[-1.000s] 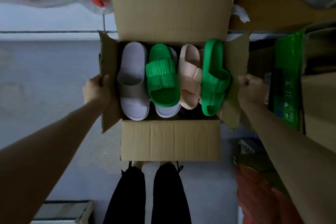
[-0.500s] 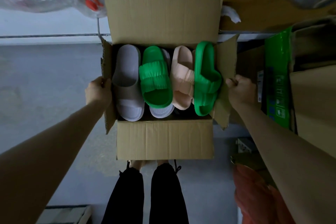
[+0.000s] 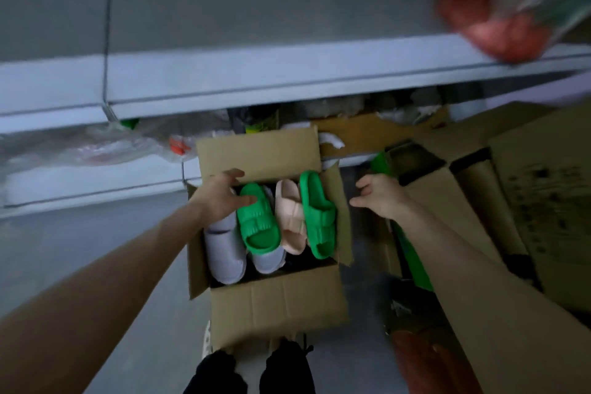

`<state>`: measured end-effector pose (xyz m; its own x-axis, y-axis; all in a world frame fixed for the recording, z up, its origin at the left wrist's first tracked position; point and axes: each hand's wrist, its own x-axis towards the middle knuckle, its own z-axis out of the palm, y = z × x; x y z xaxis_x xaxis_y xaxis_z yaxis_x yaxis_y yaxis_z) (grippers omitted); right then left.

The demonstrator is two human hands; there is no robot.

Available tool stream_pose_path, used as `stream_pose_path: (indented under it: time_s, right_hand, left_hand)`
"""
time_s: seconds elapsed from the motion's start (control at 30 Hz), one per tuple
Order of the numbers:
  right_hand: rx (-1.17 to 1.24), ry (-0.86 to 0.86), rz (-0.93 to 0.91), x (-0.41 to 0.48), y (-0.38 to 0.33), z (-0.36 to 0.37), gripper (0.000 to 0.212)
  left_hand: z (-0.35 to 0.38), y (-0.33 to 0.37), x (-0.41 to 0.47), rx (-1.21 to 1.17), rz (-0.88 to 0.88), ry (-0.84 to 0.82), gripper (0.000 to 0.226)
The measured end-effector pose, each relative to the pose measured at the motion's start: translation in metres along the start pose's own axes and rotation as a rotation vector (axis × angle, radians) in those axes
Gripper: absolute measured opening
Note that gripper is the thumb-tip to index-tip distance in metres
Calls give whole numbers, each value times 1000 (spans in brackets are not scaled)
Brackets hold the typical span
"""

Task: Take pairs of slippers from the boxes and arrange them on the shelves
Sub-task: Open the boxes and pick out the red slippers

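inside the box (image 3: 278, 301), green slipper (image 3: 259, 227) lies by the spread left hand (image 3: 220, 198); slack right hand (image 3: 380, 198) hangs outside.

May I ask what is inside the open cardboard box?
Two green slippers, a pink slipper and pale grey slippers show. The left hand covers one grey slipper's end; anything beneath is hidden.

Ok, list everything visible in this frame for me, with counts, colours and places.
box: one, brown cardboard, open, at centre
green slippers: two, in the box, one on its edge
pink slipper: one seen, between the green ones
pale slippers: two, left in the box
shelves: grey, behind the box
other boxes: several, brown, right
red bag: one, blurred, upper shelf
left hand: over the box, touching a green slipper
right hand: open, right of the box
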<state>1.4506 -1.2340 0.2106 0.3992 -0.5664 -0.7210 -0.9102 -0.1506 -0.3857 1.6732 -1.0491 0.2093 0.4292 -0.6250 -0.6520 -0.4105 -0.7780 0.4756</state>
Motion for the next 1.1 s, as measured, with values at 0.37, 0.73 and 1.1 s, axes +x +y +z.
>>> stream_pose_path:
  time_s: [0.37, 0.73, 1.1]
  right_hand:
    - [-78, 433, 13, -281, -89, -170, 56]
    - [-13, 872, 452, -616, -83, -152, 52]
    - [91, 1147, 943, -925, 0, -6, 53]
  left_hand:
    - [-163, 252, -168, 551, 777, -101, 74]
    - [-164, 369, -439, 892, 1407, -122, 80]
    - [-13, 377, -727, 991, 1966, -191, 78]
